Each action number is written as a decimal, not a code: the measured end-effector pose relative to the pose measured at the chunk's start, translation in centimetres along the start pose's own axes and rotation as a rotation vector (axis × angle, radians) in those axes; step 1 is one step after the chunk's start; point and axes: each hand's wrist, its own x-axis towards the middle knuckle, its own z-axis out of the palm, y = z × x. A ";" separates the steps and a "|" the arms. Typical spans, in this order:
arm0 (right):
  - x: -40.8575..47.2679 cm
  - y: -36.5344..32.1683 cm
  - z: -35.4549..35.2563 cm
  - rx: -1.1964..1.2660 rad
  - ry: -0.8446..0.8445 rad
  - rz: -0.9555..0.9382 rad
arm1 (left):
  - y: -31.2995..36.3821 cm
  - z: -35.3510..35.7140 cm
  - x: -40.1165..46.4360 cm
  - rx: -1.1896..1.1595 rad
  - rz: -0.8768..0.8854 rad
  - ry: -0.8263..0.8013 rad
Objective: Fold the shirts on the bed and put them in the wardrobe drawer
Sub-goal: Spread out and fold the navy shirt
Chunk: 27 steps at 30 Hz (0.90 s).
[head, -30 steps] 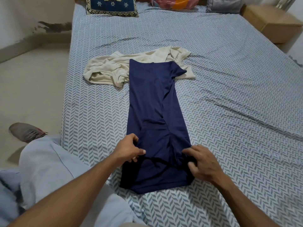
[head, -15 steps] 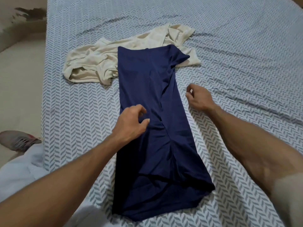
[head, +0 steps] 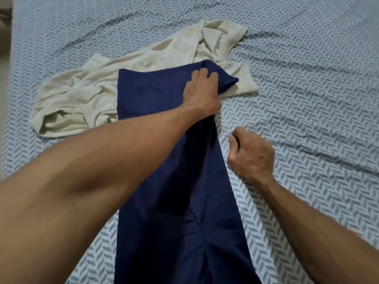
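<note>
The navy shirt (head: 164, 181) lay folded into a long narrow strip, running from the gripped far right corner back toward the person. The cream shirt (head: 106, 87) lay crumpled and unfolded beneath that far end, spreading left of the grip and just beyond it.

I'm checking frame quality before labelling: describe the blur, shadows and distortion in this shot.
Head view: soft motion blur overall, worst at the left edge; the left hand on the navy shirt stays readable. Lighting is even, without glare; the left forearm shadows the shirt. Wide-angle stretch enlarges both forearms; the right hand looks slightly smeared.
</note>
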 end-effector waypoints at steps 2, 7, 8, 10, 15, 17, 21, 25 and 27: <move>0.1 0.0 0.2 0.006 0.005 0.001 | 0.1 -0.2 1.7 0.021 -0.085 -0.034; 0.1 0.1 0.3 0.006 0.012 0.018 | -1.2 -2.9 2.5 -0.610 -0.365 0.077; 0.1 0.1 0.3 0.009 0.017 0.019 | -2.1 -3.4 2.7 -0.737 -0.441 0.094; 0.1 0.1 0.4 0.012 0.030 0.019 | -4.3 -4.0 3.2 -0.931 -0.585 0.127; 0.2 0.0 0.6 0.008 0.029 0.020 | -8.8 -2.8 3.2 -1.023 -0.796 0.040; 0.2 0.1 0.7 -0.003 0.033 0.020 | -8.9 -3.1 3.1 -0.937 -0.732 0.066; 0.2 0.1 0.7 -0.008 0.027 0.023 | -7.3 -5.1 -3.1 -0.455 -0.428 0.221; 0.4 -0.2 0.6 -0.045 -0.038 0.019 | -6.5 -4.2 -14.9 -0.371 -0.163 -0.054; 0.1 -1.0 -0.1 -0.043 -0.063 0.027 | -6.6 -3.2 -20.7 -0.295 -0.109 -0.253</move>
